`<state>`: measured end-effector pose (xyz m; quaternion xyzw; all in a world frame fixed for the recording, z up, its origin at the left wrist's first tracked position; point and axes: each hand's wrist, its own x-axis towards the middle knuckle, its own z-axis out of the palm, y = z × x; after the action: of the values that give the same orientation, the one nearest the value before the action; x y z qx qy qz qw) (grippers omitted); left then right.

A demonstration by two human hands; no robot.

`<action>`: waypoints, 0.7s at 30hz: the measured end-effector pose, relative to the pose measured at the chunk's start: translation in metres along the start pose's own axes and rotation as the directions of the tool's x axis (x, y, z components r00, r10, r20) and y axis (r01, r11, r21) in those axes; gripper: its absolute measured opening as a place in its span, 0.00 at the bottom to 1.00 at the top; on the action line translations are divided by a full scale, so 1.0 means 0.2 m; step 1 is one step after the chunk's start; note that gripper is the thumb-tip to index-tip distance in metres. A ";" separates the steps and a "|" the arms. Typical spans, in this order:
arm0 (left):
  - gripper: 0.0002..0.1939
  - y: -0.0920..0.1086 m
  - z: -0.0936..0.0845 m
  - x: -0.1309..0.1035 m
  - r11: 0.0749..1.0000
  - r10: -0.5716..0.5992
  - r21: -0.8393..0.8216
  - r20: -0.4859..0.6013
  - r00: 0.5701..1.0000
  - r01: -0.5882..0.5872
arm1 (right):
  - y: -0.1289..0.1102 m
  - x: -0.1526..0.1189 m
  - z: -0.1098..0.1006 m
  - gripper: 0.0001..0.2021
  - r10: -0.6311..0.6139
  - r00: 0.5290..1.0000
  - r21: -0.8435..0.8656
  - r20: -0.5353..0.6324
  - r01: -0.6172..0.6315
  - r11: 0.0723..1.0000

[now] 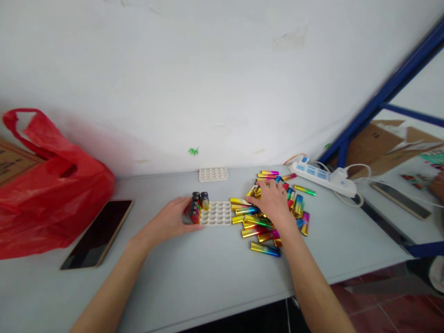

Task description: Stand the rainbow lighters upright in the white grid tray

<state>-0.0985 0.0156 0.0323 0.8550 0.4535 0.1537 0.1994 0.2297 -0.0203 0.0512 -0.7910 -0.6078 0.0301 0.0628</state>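
A white tray point(217, 213) with rows of round holes lies mid-table. Several black-topped tubes point(195, 205) stand upright at its left end. Around that end curves my left hand point(175, 216), thumb along the front edge and fingers behind the tubes; it steadies the tray. To the right lies a loose pile of shiny tubes point(257, 222) in gold, blue, red and purple. My right hand point(272, 199) reaches over the top of this pile, fingers bent down onto the tubes; whether it grips one is hidden.
Another white tray point(213, 174) sits by the wall. A red plastic bag point(69, 185) and a dark tablet point(99, 233) are at left. At right are a power strip point(322, 178) with cables and a blue metal frame point(388, 88). Part of a person's hand shows at the far right edge.
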 end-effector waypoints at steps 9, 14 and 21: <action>0.25 0.01 0.00 0.00 1.000 0.004 -0.008 -0.008 1.000 -0.004 | 0.02 0.02 0.02 0.26 -0.001 1.000 0.046 -0.009 0.001 0.999; 0.25 0.01 0.00 0.00 1.000 0.018 0.008 -0.012 1.000 -0.018 | 0.04 0.02 0.03 0.20 -0.036 0.998 0.079 -0.046 0.039 0.996; 0.26 -0.01 0.01 -0.01 1.000 0.025 0.009 0.008 1.000 -0.025 | 0.02 0.05 0.04 0.18 -0.135 0.922 0.378 -0.363 0.278 0.883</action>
<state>-0.0998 0.0149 0.0305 0.8622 0.4424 0.1506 0.1954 0.2350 -0.0105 0.0431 -0.6822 -0.6496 0.0227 0.3350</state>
